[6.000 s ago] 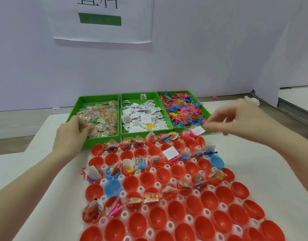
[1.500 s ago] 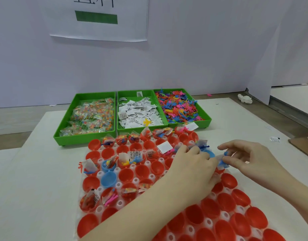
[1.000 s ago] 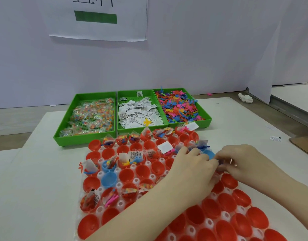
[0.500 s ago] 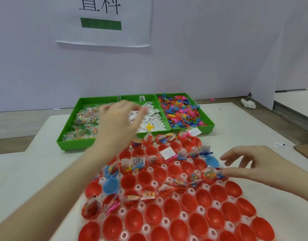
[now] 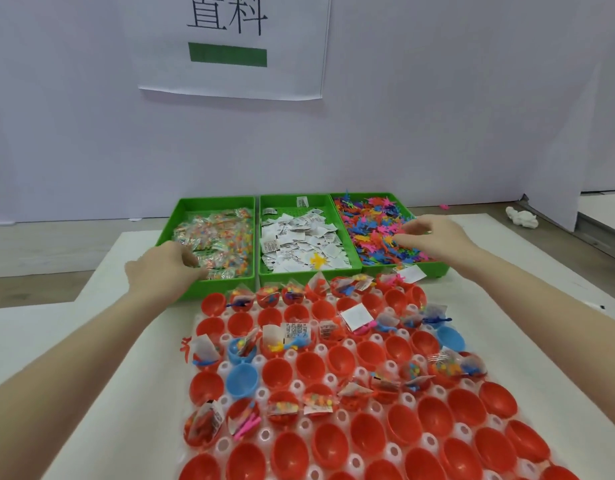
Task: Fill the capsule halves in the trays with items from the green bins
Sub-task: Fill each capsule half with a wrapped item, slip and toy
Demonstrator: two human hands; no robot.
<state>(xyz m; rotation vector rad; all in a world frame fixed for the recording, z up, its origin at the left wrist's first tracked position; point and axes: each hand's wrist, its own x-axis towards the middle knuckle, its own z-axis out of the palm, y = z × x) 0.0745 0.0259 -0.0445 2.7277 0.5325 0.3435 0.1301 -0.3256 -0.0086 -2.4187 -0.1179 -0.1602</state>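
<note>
both of a person's hands reached into green bins at the far edge of a white table point(image 5: 559, 306), above a white tray point(image 5: 340, 415) packed with red capsule halves point(image 5: 368, 433) and a few blue capsule halves point(image 5: 242, 380).

the left hand point(image 5: 164, 268) sat at the near left corner of the left bin point(image 5: 181, 216), its fingers curled down among the clear sachets of coloured beads point(image 5: 223, 237); whether it had hold of one could not be told. the right hand point(image 5: 434, 235) lay over the right bin point(image 5: 437, 268), fingers drawn together and pointing left into the heap of small coloured plastic figures point(image 5: 368, 220); the fingertips touched the pile, but a firm pinch could not be made out. between them the middle bin point(image 5: 282, 202) held folded white paper slips point(image 5: 299, 240), with one yellow figure point(image 5: 316, 260) lying on top near its front wall.

in the tray, the rows nearest the bins and a band across the middle carried sachets, slips and figures, some sticking out over the rims. a white slip point(image 5: 356, 316) lay flat across one half in the second row, and another point(image 5: 410, 273) rested against the front of the right bin. the halves in the nearest rows stood bare inside.

on the pale wall behind hung a paper sign point(image 5: 230, 46) with two large black characters and a green bar. a small white object point(image 5: 522, 218) lay on the floor at far right, beside a white partition point(image 5: 541, 98).
</note>
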